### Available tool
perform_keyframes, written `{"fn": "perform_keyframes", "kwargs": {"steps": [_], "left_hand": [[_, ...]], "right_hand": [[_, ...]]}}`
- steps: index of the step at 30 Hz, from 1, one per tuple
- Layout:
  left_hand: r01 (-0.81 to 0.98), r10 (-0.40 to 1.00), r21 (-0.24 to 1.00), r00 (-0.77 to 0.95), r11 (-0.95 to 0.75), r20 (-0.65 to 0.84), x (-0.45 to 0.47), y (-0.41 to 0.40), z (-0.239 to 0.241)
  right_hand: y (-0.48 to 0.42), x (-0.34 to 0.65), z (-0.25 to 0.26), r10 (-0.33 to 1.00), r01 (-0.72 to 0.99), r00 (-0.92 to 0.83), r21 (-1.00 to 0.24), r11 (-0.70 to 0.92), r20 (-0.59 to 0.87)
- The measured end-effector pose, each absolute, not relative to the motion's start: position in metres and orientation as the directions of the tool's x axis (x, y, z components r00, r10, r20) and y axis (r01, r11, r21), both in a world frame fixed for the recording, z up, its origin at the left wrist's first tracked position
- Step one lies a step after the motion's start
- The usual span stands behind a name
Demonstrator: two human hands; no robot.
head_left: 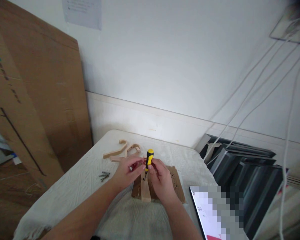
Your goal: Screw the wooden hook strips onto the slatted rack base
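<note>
Yellow screwdriver, lower middle, is pinched by fingertips of left hand and right hand; best kept straight.

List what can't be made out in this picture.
All in the head view:
Wooden piece: far part largely hidden by left hand and right hand.
Screwdriver: tip's contact too small to judge.
Metal fasteners: too small to tell nails from screws.
Paper: print blurred, cut off by top edge.

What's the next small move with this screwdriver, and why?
Perhaps turn the screwdriver slightly: it stands nearly upright, its shaft pointing down at the wooden piece, with your right hand and left hand both at its handle.
</note>
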State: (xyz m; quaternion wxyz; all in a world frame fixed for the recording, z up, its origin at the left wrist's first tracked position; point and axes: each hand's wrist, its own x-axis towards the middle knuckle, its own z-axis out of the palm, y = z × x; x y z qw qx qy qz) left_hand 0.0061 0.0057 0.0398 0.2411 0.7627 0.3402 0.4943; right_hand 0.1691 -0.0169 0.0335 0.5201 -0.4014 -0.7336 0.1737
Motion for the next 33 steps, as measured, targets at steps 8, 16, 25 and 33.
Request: {"fn": "perform_keyframes", "kwargs": {"steps": [8,16,25,33], "left_hand": [[0.204,0.795,0.769,0.208,-0.606,0.571,0.011,0.010,0.049],[0.268,0.726,0.683,0.380,-0.679,0.573,0.016,0.021,0.085],[0.236,0.670,0.701,0.596,-0.673,0.443,0.008,0.038,0.091],[0.170,0.684,0.727,0.530,-0.665,0.502,0.006,0.036,0.069]], "right_hand": [[-0.017,0.168,0.031,0.768,0.382,-0.119,-0.685,0.620,0.629],[-0.017,0.171,0.033,0.760,0.397,-0.137,-0.667,0.630,0.636],[-0.021,0.170,0.042,0.765,0.448,-0.154,-0.645,0.618,0.626],[-0.022,0.174,0.045,0.790,0.419,-0.154,-0.684,0.596,0.594]]}}
